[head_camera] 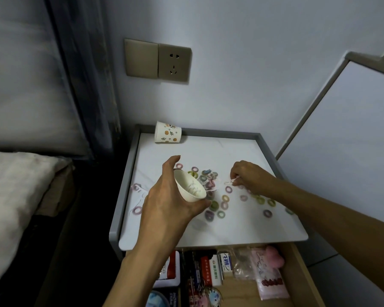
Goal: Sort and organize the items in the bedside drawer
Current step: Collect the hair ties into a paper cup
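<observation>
Fingers point(234, 172) of the right hand point(249, 176) pinch a clear band point(231, 181); the left hand point(164, 202) grips a cup point(190, 187). Rings point(208, 183) lie loose at its 3 o'clock, so much is left

You're in a bedroom of a home. Along the left of the frame runs a bed point(13, 191) with rumpled white bedding, and just beside it, in the centre, stands a small grey-rimmed bedside table point(125, 191) with a white top. Its wooden drawer point(298, 271) is open at the bottom edge, packed with small packets, boxes and trinkets — household odds and ends. On the pale wall in the upper middle, a bronze-coloured switch plate point(141, 58) sits touching a matching socket point(174, 63). A flowered paper cup point(167, 135) lies tipped at the table's back, and pastel hair ties point(208, 181) are strewn over the top.
</observation>
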`<state>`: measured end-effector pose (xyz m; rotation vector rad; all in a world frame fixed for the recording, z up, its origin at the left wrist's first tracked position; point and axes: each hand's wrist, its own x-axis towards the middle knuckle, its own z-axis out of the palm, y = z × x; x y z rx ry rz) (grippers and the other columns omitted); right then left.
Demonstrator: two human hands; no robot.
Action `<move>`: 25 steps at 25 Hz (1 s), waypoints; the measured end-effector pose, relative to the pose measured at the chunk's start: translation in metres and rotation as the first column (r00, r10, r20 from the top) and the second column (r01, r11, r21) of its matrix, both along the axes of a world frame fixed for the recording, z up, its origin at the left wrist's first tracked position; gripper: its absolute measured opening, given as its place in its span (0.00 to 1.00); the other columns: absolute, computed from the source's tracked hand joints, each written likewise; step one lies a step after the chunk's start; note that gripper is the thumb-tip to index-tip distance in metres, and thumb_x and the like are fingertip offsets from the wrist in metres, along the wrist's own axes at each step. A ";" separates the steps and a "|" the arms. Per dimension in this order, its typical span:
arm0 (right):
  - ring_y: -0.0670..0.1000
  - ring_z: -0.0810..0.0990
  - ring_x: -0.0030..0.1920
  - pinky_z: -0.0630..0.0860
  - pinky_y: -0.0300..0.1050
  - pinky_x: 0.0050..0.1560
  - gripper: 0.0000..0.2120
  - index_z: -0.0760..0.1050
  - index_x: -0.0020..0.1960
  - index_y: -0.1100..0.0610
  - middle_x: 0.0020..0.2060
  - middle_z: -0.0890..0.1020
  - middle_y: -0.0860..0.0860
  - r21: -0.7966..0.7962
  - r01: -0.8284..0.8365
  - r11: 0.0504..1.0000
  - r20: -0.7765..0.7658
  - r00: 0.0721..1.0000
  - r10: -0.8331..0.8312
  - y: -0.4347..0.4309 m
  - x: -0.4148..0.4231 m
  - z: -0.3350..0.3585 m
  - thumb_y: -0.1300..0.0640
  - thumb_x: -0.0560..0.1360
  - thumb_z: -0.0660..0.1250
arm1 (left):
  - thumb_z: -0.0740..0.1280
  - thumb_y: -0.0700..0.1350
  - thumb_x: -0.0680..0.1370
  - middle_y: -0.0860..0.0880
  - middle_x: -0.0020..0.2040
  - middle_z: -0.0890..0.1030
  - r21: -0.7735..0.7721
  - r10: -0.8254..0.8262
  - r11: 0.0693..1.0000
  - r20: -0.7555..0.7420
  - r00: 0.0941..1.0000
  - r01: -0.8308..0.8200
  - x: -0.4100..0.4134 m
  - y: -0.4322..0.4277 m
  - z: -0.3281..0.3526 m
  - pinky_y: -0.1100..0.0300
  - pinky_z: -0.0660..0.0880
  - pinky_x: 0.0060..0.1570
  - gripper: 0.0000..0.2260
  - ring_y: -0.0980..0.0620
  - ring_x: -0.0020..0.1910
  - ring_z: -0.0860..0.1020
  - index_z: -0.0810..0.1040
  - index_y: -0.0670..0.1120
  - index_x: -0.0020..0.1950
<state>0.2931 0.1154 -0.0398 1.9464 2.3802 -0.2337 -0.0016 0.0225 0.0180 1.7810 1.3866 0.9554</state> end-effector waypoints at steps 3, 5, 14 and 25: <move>0.51 0.77 0.45 0.67 0.43 0.40 0.04 0.76 0.50 0.55 0.46 0.82 0.52 0.120 0.054 0.991 0.037 0.998 -0.059 -0.007 0.001 0.010 0.55 0.79 0.66 | 0.80 0.54 0.63 0.55 0.60 0.76 0.006 0.000 1.000 0.010 1.000 0.000 0.004 0.001 -0.002 0.62 0.69 0.47 0.45 0.52 0.58 0.74 0.58 0.59 0.73; 0.51 0.81 0.46 0.74 0.45 0.43 0.06 0.80 0.53 0.55 0.47 0.84 0.51 0.218 0.079 0.973 -0.073 0.995 -0.065 -0.009 -0.003 0.027 0.55 0.79 0.67 | 0.80 0.54 0.64 0.54 0.63 0.76 0.007 -0.001 1.000 0.004 1.000 0.001 0.006 0.001 -0.003 0.61 0.70 0.49 0.45 0.51 0.59 0.74 0.57 0.59 0.73; 0.38 0.79 0.42 0.69 0.26 0.44 0.08 0.85 0.52 0.55 0.42 0.85 0.47 0.101 -0.458 0.883 -0.286 0.837 0.466 -0.045 -0.122 0.124 0.59 0.74 0.72 | 0.79 0.54 0.64 0.57 0.58 0.78 -0.003 -0.018 1.000 0.006 1.000 0.018 0.008 0.003 -0.006 0.67 0.69 0.41 0.45 0.56 0.52 0.76 0.56 0.60 0.73; 0.48 0.81 0.53 0.75 0.43 0.54 0.14 0.80 0.59 0.52 0.54 0.82 0.49 0.025 0.057 0.998 -0.220 0.974 -0.050 -0.005 -0.079 0.066 0.54 0.74 0.73 | 0.81 0.52 0.61 0.53 0.57 0.77 0.019 0.096 0.995 0.077 0.992 -0.098 -0.017 0.008 0.005 0.56 0.74 0.52 0.46 0.51 0.56 0.75 0.59 0.59 0.73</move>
